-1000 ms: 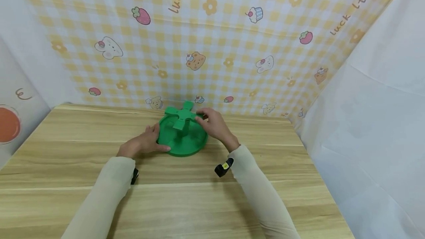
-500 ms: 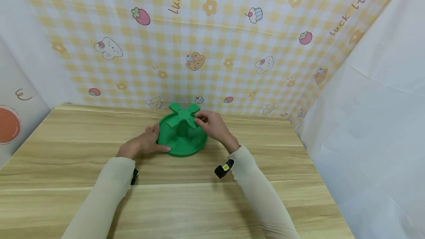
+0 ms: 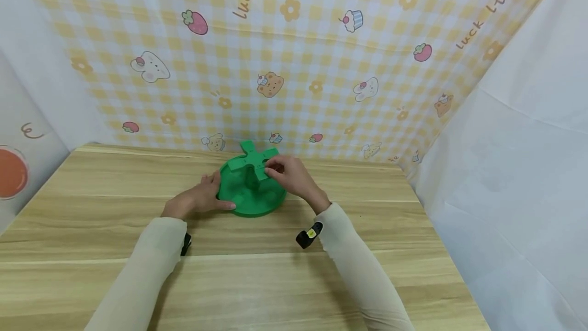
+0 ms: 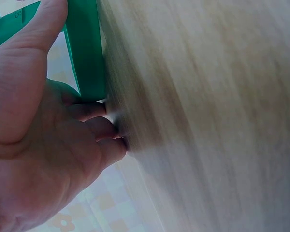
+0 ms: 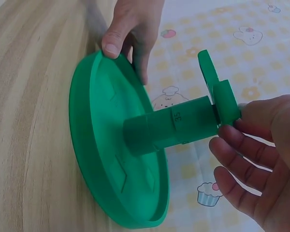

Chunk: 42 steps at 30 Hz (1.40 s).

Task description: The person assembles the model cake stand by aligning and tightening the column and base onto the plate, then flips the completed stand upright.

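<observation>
A green round base with a raised rim (image 3: 251, 212) lies on the table. From its middle rises a green cylindrical post (image 5: 179, 121), marked "35" in the right wrist view. On top of the post sits a green four-armed cross piece (image 3: 251, 159). My left hand (image 3: 199, 199) grips the base at its left side, thumb over the rim and fingers down at the outside. My right hand (image 3: 294, 176) pinches the cross piece's near right arm between thumb and index finger. Its other fingers (image 5: 239, 188) are loosely bent beside the post.
The wood-grain table (image 3: 243, 290) ends at a yellow checked cloth wall (image 3: 294, 65) close behind the base. A white sheet (image 3: 514, 167) hangs on the right. Black wrist cameras (image 3: 306, 238) sit under the sleeves.
The cross piece has turned clockwise, seen from above, on its post. My right hand has shifted slightly toward me with it. The left hand and base stay put.
</observation>
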Each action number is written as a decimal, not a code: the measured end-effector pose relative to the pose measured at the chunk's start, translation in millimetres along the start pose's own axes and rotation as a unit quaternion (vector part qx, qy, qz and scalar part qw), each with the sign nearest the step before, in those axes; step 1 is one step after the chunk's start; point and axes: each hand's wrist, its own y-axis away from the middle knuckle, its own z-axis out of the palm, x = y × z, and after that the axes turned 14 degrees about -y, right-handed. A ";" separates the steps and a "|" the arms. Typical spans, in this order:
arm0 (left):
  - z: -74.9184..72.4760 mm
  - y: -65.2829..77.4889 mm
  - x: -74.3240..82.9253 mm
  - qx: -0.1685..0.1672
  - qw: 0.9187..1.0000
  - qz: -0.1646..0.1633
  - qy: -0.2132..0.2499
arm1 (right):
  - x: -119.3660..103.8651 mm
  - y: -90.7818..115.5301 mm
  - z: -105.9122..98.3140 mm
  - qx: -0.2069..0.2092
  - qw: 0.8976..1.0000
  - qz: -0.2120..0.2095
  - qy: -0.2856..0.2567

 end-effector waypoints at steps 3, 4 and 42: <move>-0.3 0.2 -0.2 -0.001 1.000 -0.001 -0.002 | -0.3 -1.0 -2.0 0.017 1.000 0.002 -0.001; -0.5 0.5 -0.1 -0.001 1.000 -0.001 -0.001 | 0.2 -1.7 -3.0 0.036 0.999 0.003 -0.003; 0.6 -0.4 -0.7 0.010 1.000 0.002 -0.004 | 13.4 -3.9 -9.4 0.062 0.997 0.032 -0.039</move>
